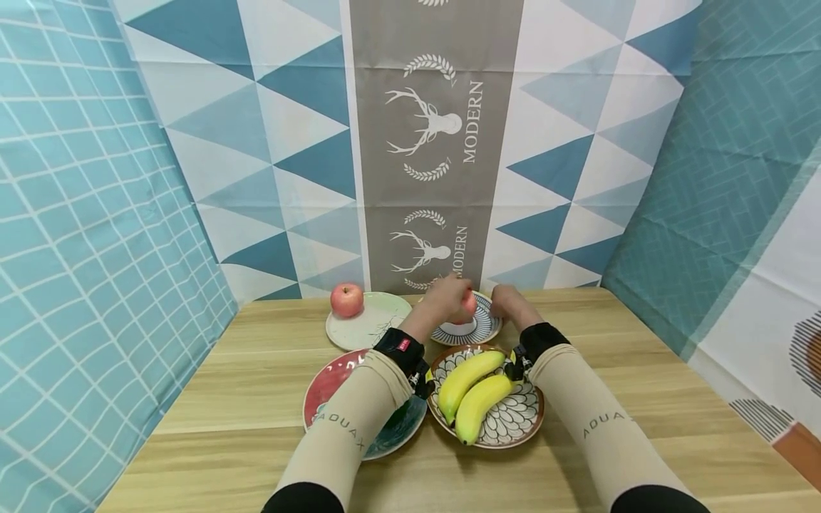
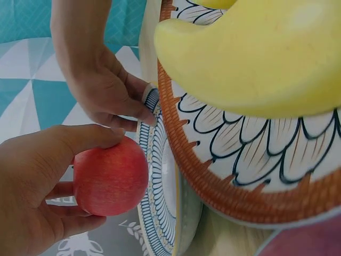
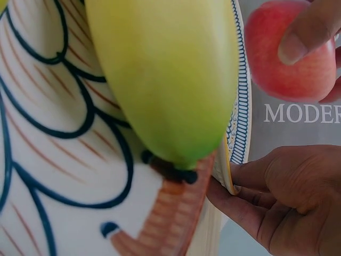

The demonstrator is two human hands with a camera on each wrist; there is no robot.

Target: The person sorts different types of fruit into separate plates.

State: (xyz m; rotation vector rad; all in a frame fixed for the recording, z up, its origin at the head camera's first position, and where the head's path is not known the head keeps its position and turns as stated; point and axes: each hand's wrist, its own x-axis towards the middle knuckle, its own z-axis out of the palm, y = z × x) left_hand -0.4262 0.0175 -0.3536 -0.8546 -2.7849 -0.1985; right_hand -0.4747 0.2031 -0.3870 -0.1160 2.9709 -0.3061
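My left hand (image 1: pixel 447 299) holds a red apple (image 2: pixel 111 177) between thumb and fingers, over the blue-and-white striped plate (image 1: pixel 484 329) at the back. At that plate's right side, my right hand (image 3: pixel 290 197) pinches the rim between thumb and fingers. Nearer to me, two yellow bananas (image 1: pixel 482 399) lie on a brown-rimmed plate (image 1: pixel 522 420) with a petal pattern. A second apple (image 1: pixel 347 300) rests on the left part of a pale plate (image 1: pixel 368 324) at the back left.
A red and dark green plate (image 1: pixel 330 381) sits at the front left, partly hidden under my left forearm. All the plates stand on a wooden table (image 1: pixel 244 399). Patterned cloth (image 1: pixel 308 142) hangs behind the table's far edge, with blue cloth at both sides.
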